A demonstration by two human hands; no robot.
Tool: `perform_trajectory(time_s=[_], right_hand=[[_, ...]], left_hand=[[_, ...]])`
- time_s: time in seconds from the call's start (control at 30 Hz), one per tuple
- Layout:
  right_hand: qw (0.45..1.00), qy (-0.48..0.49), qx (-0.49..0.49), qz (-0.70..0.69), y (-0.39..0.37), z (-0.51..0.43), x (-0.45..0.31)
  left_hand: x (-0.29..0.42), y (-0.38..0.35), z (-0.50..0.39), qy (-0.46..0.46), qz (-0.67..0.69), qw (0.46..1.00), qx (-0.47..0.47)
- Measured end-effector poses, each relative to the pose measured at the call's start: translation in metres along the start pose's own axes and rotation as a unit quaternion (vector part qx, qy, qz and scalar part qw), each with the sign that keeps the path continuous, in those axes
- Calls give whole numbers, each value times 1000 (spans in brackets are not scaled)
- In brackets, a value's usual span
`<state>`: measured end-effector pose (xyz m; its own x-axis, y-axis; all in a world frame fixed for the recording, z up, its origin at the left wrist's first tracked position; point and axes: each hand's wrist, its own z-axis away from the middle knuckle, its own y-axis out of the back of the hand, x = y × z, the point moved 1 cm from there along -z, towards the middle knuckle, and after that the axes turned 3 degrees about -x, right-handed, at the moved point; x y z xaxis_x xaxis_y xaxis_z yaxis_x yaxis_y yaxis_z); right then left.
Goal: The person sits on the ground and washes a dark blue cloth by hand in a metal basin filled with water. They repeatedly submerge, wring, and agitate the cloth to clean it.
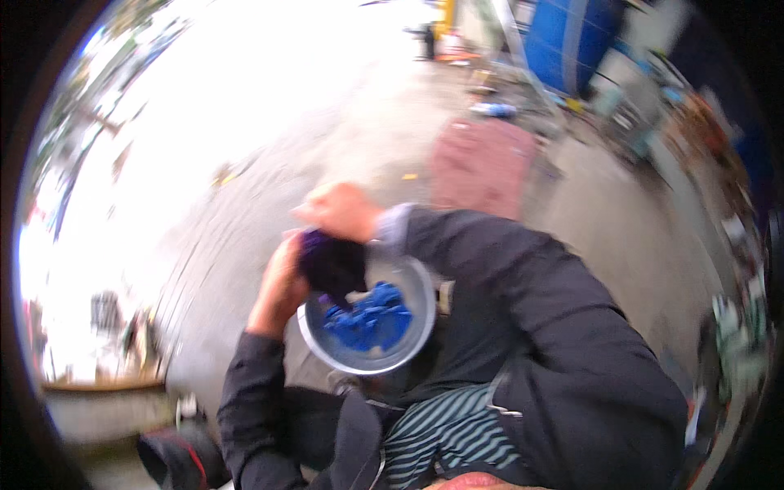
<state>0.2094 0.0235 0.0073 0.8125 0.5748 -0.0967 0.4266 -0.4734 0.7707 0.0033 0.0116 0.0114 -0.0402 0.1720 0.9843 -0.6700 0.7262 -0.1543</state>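
Note:
Both my hands hold a dark purple, nearly black cloth above the far left part of a round grey basin. My left hand grips its left side. Over the cloth's upper edge lies my right hand, blurred, with the forearm reaching across from the right. A lower tip of the dark cloth hangs down into the basin. Blue cloth lies crumpled in the bottom of the basin. Whether the basin holds water, I cannot tell.
Beyond my right arm a reddish mat lies on the concrete ground. A blue tarp-like sheet and mixed clutter stand at the upper right. At the lower left are a black bucket-like container and a low ledge with blurred things on it.

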Motion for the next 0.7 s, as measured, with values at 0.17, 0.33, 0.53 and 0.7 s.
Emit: perform_trajectory(time_s=[0.17,0.33,0.53,0.7], right_hand=[[828,-297,-153,-451,35,-7,1],[882,-113,-285,-358,42,2,-19],[909,-147,-227,-318,50,-5,-21],[894,-171,-228,-345,57,-7,-31]], left_hand=[[13,1,16,34,80,996,13],[4,8,13,-14,68,997,30],[-3,18,6,-40,-137,983,116],[-12,24,7,-63,-299,948,83]])
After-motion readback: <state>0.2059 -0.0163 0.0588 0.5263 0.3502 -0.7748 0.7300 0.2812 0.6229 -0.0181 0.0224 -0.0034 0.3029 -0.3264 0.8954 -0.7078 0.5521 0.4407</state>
